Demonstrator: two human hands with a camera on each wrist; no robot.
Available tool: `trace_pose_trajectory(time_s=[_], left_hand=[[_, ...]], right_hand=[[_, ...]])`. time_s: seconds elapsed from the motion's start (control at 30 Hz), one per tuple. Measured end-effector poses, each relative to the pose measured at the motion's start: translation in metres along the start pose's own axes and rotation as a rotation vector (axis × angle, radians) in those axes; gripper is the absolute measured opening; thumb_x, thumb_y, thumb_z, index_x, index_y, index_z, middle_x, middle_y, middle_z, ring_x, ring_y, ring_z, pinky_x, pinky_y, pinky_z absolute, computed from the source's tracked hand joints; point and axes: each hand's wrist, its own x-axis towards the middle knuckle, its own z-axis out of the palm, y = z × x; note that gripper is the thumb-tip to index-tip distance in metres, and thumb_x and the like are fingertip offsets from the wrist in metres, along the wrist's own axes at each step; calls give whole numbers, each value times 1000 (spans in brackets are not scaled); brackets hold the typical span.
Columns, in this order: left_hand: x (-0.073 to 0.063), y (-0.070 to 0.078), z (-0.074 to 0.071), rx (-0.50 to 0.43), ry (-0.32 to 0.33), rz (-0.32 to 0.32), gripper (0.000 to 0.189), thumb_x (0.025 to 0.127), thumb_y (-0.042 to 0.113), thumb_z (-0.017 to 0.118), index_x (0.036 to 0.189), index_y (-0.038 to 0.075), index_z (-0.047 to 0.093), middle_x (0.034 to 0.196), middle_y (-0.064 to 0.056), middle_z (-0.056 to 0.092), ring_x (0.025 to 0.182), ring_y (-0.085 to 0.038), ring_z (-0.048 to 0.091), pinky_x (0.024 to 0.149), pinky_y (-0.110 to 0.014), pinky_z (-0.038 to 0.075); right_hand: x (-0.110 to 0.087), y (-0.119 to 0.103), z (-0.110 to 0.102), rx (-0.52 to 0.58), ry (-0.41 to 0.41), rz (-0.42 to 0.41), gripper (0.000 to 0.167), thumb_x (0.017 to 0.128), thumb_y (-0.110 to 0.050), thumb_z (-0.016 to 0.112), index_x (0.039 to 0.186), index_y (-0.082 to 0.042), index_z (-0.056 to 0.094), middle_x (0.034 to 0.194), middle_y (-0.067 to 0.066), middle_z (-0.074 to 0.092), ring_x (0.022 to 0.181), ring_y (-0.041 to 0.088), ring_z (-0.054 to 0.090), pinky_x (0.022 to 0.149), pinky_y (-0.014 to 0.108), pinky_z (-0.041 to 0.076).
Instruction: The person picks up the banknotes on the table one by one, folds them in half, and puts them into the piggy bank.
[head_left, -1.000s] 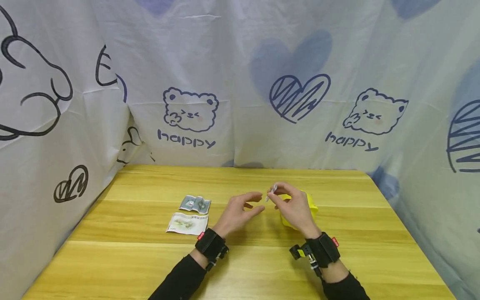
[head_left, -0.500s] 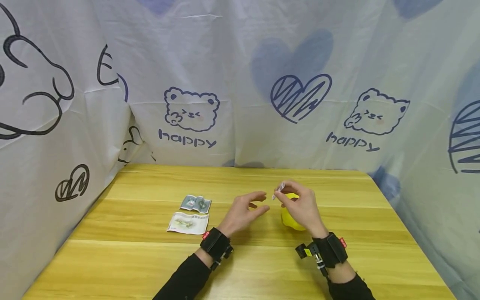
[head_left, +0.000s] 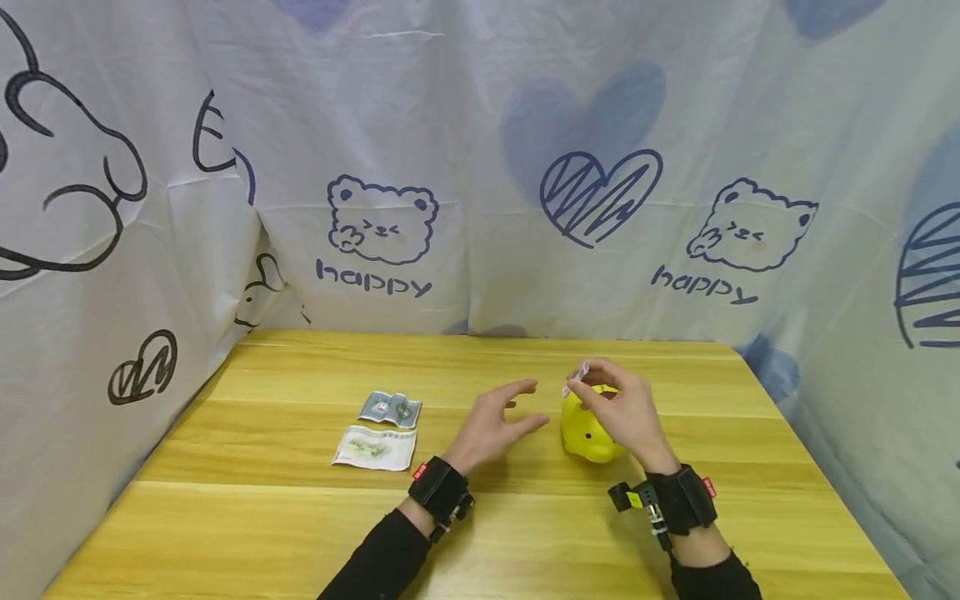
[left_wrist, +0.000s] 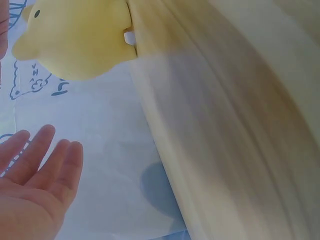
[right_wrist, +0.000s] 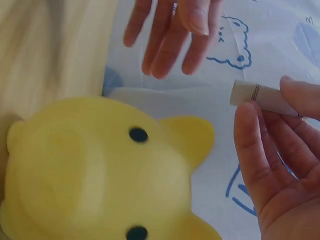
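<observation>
The right hand (head_left: 624, 410) and left hand (head_left: 491, 425) have shifted right, baring the face of the yellow pig (head_left: 583, 429) on the tabletop (head_left: 262, 517). Right fingers (right_wrist: 248, 137) pinch a folded note (right_wrist: 244, 93) near the pig's top; left fingers stand apart. The backdrop (head_left: 480, 125) reads "happy" twice.

So the outfit is basically all black: left sleeve (head_left: 375, 557) and right sleeve (head_left: 716, 579) are plain dark fabric, ending short of the wrists. Left hand (head_left: 493, 427) and right hand (head_left: 622, 410) are bare. Chunky black left wristband (head_left: 440, 490) and right wristband (head_left: 684, 500), each with a little red tag (head_left: 709, 487), pale marks on it. Right one's got a small black camera (head_left: 619, 497), a yellow sticker (head_left: 635, 500) and a silvery connector (head_left: 657, 515).
</observation>
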Motion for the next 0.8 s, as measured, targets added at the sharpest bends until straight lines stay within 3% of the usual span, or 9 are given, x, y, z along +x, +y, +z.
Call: trace_pose_trajectory(time_s=[0.4, 0.8], left_hand=[[4, 4, 11, 1, -24, -16, 58, 94, 36, 67, 144, 13, 49, 139, -10, 57, 128, -28, 54, 101, -38, 50], [7, 5, 19, -6, -36, -59, 59, 94, 36, 67, 146, 17, 47, 140, -8, 57, 127, -25, 55, 100, -39, 50]], right_hand=[[-1, 11, -11, -15, -32, 8, 14, 92, -30, 70, 99, -19, 66, 102, 3, 72, 91, 12, 69, 69, 27, 59], [0, 17, -34, -91, 2, 93, 20, 93, -29, 69, 103, -12, 67, 107, 11, 72, 92, 19, 69, 72, 23, 58]])
